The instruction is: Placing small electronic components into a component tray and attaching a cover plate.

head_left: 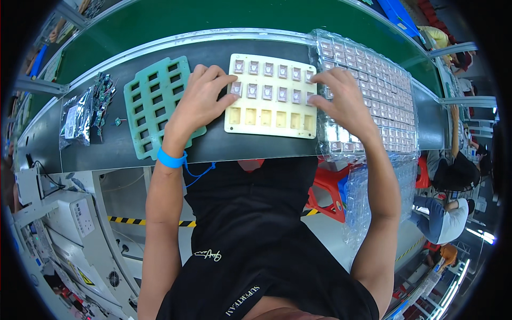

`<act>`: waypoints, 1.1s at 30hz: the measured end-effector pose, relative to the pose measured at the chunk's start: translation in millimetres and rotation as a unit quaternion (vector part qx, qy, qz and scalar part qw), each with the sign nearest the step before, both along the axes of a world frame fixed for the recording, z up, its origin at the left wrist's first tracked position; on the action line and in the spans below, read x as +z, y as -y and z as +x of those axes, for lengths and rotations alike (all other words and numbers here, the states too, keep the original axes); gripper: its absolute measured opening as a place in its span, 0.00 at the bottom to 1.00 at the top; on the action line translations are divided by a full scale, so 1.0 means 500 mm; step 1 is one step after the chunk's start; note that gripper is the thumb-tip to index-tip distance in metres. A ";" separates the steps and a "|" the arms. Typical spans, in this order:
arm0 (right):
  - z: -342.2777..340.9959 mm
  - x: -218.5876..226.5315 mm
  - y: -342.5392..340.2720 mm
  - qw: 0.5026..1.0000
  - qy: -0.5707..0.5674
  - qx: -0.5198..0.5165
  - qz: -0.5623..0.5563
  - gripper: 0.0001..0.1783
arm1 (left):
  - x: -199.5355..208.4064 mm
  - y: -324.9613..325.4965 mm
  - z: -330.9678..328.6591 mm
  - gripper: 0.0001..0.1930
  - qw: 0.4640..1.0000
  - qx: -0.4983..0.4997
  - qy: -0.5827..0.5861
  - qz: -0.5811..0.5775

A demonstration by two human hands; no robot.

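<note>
A cream tray (272, 130) with three rows of pockets lies before me. Small pinkish, clear-edged rectangular parts (267, 93) sit in its two far rows; the near row's pockets are bare. At the tray's left edge, my left hand (201, 96) has thumb and forefinger at opposite ends of the leftmost middle-row part (236, 88), closed on it. My right hand (342, 96) is at the right edge, thumb and forefinger spread. Its forefinger is by the far row's end part (310, 74), its thumb by the one in the middle row. Its other fingers are partly hidden.
Left of the cream tray lies a green tray (144, 104) with rectangular openings. Farther left are a silvery bag (77, 120) and a heap of small circuit boards (102, 98). Clear blister trays (381, 96) full of similar parts lie right. A green conveyor belt (213, 18) runs behind.
</note>
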State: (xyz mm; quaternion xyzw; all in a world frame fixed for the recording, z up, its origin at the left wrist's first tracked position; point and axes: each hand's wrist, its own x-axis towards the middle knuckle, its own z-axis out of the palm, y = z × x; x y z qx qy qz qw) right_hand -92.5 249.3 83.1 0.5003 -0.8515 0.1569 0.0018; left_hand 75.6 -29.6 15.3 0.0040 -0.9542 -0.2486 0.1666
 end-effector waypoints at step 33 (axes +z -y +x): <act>0.018 -0.032 -0.395 0.981 -0.019 -0.194 0.000 0.06 | 0.065 -0.413 -0.163 0.06 0.967 -0.253 -0.009 -0.002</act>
